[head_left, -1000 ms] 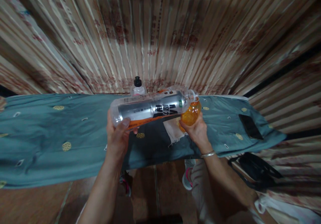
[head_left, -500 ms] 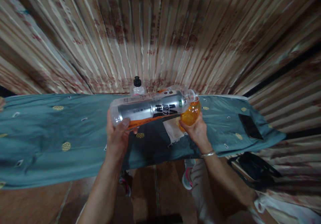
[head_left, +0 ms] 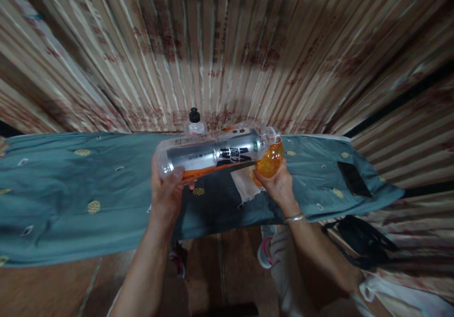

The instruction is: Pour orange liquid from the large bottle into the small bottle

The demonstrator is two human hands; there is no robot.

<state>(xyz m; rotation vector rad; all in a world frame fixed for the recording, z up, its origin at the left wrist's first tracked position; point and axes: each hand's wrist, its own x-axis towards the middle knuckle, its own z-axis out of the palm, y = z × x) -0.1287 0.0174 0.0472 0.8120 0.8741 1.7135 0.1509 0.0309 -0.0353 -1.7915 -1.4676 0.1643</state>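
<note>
My left hand is closed around the base of a clear plastic bottle with a silver, black and orange label. The bottle lies nearly level, its open neck tipped a little to the right. Below that neck, my right hand grips a small orange, see-through container, held tilted. The two mouths meet or overlap; whether they touch I cannot tell, nor whether liquid runs between them. A pale cloth lies beneath on the covered table, partly hidden by the orange container.
A clear bottle with a black cap stands behind the held bottle. A dark phone lies at the right on the teal tablecloth. Beside the table's right end is a black bag. A patterned curtain hangs behind.
</note>
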